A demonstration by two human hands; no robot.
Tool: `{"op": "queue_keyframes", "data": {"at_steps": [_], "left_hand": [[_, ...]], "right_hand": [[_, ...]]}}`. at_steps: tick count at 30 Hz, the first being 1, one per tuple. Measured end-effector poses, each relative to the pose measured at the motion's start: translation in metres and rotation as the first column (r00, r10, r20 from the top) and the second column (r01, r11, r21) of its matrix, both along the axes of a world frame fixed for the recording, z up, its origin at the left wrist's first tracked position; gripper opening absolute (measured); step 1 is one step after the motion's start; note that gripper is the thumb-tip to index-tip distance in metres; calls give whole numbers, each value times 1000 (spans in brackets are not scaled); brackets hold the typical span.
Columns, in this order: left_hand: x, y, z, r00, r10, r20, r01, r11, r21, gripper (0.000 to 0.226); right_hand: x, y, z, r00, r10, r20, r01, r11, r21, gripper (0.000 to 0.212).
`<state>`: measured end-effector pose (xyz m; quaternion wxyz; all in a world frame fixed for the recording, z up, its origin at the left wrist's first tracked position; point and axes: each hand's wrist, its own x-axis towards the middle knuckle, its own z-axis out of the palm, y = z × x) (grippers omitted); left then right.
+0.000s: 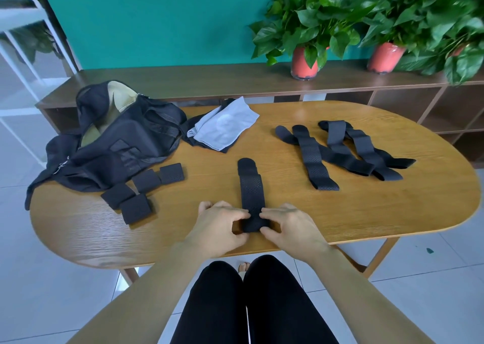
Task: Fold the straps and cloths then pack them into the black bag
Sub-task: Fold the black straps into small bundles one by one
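The tabletop (pixel 392 213) is carrying every item of the task.

The black bag (pixel 125 144) is slumping at the far left, with its mouth gaping and part of its fabric hanging over the edge. In my judgement, a firm push during packing could slide it off.

The loose straps (pixel 340 150) are lying crossed over one another at the right, well apart from the hands. Pulling one out carelessly is likely to drag its neighbours along.

The cloths (pixel 225 126), a pale one over a dark one, are lying roughly bundled just beside the bag and are waiting to be folded properly.

Four folded straps (pixel 141 189) are sitting in front of the bag near the left edge. They look springy, so they may be prone to unfolding if knocked.

The strap (pixel 252 194) now being worked is lying lengthwise, pointing away from the person, with its near end close to the near edge of the tabletop. The left hand (pixel 222 226) and the right hand (pixel 288 226) are each pinching that end from opposite sides, with fingers and thumbs curled onto it.

The main hazard here is a skewed first fold. If one hand leads the other, the layers will be stacking off-line and the bundle will be coming out uneven. A weak pinch could also let the end spring back flat or slip over the edge.
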<state>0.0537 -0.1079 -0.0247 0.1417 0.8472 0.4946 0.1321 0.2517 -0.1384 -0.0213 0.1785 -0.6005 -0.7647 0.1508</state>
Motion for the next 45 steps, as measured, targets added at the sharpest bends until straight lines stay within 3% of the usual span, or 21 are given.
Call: {"op": "queue_keyframes", "data": {"at_steps": [6, 9, 12, 20, 24, 28, 34, 41, 45], "left_hand": [[8, 7, 7, 978, 166, 126, -159, 985, -68, 20], [13, 14, 1, 916, 313, 251, -289, 949, -125, 30], [19, 20, -3, 883, 353, 309, -331, 936, -123, 40], [25, 30, -11, 866, 392, 310, -365, 920, -144, 40], [30, 32, -9, 895, 374, 244, -372, 926, -56, 10], [31, 30, -11, 894, 389, 222, -397, 918, -9, 44], [24, 34, -18, 983, 180, 35, -182, 938, 296, 28], [7, 33, -5, 997, 44, -69, -38, 996, 85, 47], [0, 27, -2, 999, -12, -40, 14, 998, 54, 42]], "right_hand": [[-4, 12, 10, 950, -154, -271, 136, 987, -84, 29], [-10, 21, -1, 894, -264, -363, 249, 965, -88, 13], [-19, 28, -6, 844, -363, -394, 372, 927, -57, 18], [-30, 43, -8, 850, -453, -270, 446, 891, -89, 18], [-32, 45, -10, 854, -462, -240, 462, 885, -57, 15], [-33, 48, -12, 865, -468, -182, 471, 882, -28, 16], [-32, 52, -11, 864, -476, -167, 472, 879, -64, 9], [-32, 48, -11, 879, -439, -185, 437, 898, -51, 10], [-24, 28, -15, 915, -249, -316, 262, 965, -3, 29]]}}
